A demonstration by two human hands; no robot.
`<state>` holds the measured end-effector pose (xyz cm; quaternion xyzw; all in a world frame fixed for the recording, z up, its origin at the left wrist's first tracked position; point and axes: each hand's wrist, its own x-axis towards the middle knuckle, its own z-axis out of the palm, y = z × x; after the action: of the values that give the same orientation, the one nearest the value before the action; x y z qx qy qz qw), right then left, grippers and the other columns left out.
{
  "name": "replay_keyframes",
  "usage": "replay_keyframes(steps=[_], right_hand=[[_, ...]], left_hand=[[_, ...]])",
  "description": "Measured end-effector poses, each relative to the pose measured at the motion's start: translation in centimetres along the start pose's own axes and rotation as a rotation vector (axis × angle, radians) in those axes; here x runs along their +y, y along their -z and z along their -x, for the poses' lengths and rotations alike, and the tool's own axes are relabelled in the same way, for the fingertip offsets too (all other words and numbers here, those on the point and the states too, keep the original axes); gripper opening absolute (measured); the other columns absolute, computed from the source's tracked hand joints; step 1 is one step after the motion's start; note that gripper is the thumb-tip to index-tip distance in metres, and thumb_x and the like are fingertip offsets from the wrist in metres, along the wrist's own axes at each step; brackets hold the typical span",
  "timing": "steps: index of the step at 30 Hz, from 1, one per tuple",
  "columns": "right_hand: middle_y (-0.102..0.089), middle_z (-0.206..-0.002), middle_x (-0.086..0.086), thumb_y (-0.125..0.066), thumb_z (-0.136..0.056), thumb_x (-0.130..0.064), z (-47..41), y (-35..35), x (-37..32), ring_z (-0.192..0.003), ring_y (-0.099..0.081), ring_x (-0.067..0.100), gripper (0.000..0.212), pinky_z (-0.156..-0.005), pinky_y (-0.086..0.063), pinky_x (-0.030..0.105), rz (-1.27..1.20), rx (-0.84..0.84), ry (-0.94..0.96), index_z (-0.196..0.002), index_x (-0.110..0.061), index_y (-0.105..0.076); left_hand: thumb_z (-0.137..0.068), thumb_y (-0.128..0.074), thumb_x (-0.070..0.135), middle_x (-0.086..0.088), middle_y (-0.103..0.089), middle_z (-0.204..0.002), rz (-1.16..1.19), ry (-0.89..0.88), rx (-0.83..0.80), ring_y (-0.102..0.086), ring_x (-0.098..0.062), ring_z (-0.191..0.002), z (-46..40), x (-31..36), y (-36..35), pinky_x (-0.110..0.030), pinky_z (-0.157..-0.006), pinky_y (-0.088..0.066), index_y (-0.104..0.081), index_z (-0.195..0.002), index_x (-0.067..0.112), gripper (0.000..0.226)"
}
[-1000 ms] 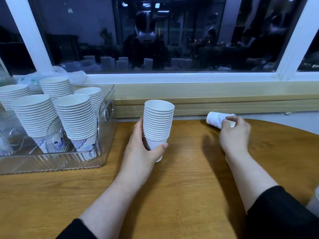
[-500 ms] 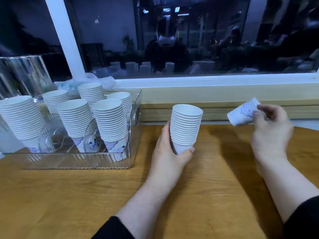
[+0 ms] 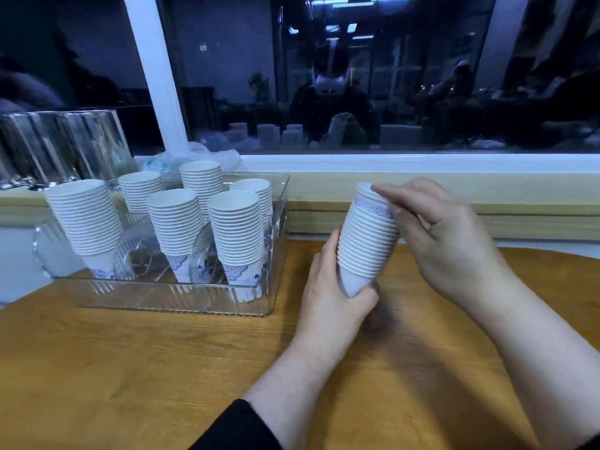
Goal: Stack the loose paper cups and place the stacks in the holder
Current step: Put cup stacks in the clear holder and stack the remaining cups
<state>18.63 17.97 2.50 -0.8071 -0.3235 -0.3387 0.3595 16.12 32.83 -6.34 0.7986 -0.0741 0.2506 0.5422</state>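
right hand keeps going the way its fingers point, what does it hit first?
The right hand points left and already touches the top cup on the stack. Past that, probably the holder; depth unclear.

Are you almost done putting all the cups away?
Nearly, it looks like. Done: six stacks of cups already stand in the clear holder. In hand: the left hand grips one more stack by its base, and the right hand is pushing a loose cup into its top. Left: that stack has to go into the holder. No other loose cups show on the table.
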Motion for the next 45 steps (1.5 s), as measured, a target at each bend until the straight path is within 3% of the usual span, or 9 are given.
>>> replay_keyframes(steps=[6, 8, 10, 20, 25, 31, 34, 40, 45], right_hand=[[-0.037, -0.145, -0.025, -0.05, -0.087, -0.061, 1.3, -1.7, -3.2, -0.136, -0.035, -0.006, 0.058, -0.112, -0.039, 0.041, -0.244, -0.124, -0.216, -0.141, -0.041, -0.042], [-0.037, -0.132, -0.049, -0.063, -0.077, -0.065, 1.7, -2.6, -4.8, -0.124, -0.043, -0.016, 0.071, -0.105, -0.042, 0.029, -0.349, -0.169, -0.294, -0.139, -0.058, -0.028], [-0.04, -0.123, -0.055, -0.069, -0.065, -0.056, 2.2, -3.2, -6.4, -0.114, -0.048, -0.021, 0.086, -0.094, -0.041, 0.012, -0.423, -0.186, -0.348, -0.136, -0.063, -0.021], [-0.052, -0.116, -0.031, -0.088, -0.066, -0.017, 3.5, -5.9, -13.5, -0.101, -0.056, -0.018, 0.094, -0.087, -0.045, 0.019, -0.475, -0.107, -0.39, -0.13, -0.051, -0.028], [-0.055, -0.125, -0.015, -0.085, -0.068, -0.023, 0.9, -5.3, -16.3, -0.103, -0.06, -0.004, 0.088, -0.083, -0.051, 0.018, -0.464, -0.051, -0.33, -0.134, -0.042, -0.029], [-0.054, -0.128, 0.002, -0.083, -0.072, -0.029, -8.3, -4.4, -16.2, -0.114, -0.059, 0.017, 0.087, -0.083, -0.058, 0.048, -0.448, 0.16, -0.211, -0.138, -0.031, -0.026], [-0.051, -0.128, 0.004, -0.079, -0.071, -0.031, -13.0, -5.5, -14.7, -0.113, -0.058, 0.018, 0.088, -0.087, -0.056, 0.049, -0.376, 0.233, -0.18, -0.14, -0.026, -0.023], [-0.052, -0.122, -0.01, -0.078, -0.074, -0.029, -16.8, -10.2, -10.6, -0.108, -0.059, 0.013, 0.09, -0.089, -0.056, 0.047, -0.301, 0.132, -0.275, -0.142, -0.03, -0.019], [-0.055, -0.122, -0.005, -0.079, -0.074, -0.032, -17.2, -13.6, -7.7, -0.107, -0.06, 0.017, 0.09, -0.093, -0.053, 0.049, -0.219, 0.042, -0.322, -0.142, -0.034, -0.019]], left_hand=[[-0.072, -0.075, 0.025, 0.013, -0.055, -0.138, 0.13, 0.022, 0.138, -0.052, -0.005, -0.129, 0.6, 0.3, 1.5, -0.039, -0.108, -0.045, -0.037, -0.146, 0.039, 0.084], [-0.074, -0.076, 0.029, 0.016, -0.053, -0.142, 0.163, 0.031, 0.165, -0.05, -0.005, -0.133, 1.4, 0.4, 2.7, -0.041, -0.109, -0.044, -0.037, -0.147, 0.041, 0.083], [-0.075, -0.076, 0.034, 0.016, -0.052, -0.144, 0.17, 0.04, 0.202, -0.049, -0.006, -0.134, 2.3, 0.4, 3.9, -0.042, -0.11, -0.043, -0.037, -0.147, 0.041, 0.082], [-0.077, -0.076, 0.03, 0.014, -0.056, -0.143, 0.225, -0.03, 0.252, -0.054, -0.013, -0.132, 6.8, 0.4, 10.5, -0.048, -0.108, -0.046, -0.042, -0.141, 0.052, 0.076], [-0.083, -0.067, 0.045, 0.011, -0.054, -0.143, 0.113, -0.098, 0.275, -0.05, -0.008, -0.133, 7.4, 0.2, 14.5, -0.041, -0.11, -0.043, -0.044, -0.144, 0.039, 0.066], [-0.094, -0.05, 0.041, 0.005, -0.06, -0.133, -0.219, -0.206, 0.419, -0.051, -0.011, -0.127, 4.6, -3.1, 18.5, -0.039, -0.108, -0.041, -0.058, -0.135, 0.02, 0.047], [-0.095, -0.049, 0.036, 0.004, -0.061, -0.13, -0.333, -0.278, 0.393, -0.051, -0.013, -0.123, 2.8, -4.5, 19.4, -0.045, -0.106, -0.043, -0.06, -0.132, 0.017, 0.043], [-0.094, -0.049, 0.037, 0.006, -0.064, -0.128, -0.411, -0.263, 0.346, -0.054, -0.012, -0.122, 0.7, -6.1, 19.5, -0.044, -0.116, -0.033, -0.06, -0.132, 0.022, 0.042], [-0.093, -0.05, 0.038, 0.007, -0.065, -0.126, -0.379, -0.244, 0.336, -0.051, -0.009, -0.119, 0.4, -6.3, 19.6, -0.045, -0.11, -0.041, -0.06, -0.132, 0.023, 0.043]])
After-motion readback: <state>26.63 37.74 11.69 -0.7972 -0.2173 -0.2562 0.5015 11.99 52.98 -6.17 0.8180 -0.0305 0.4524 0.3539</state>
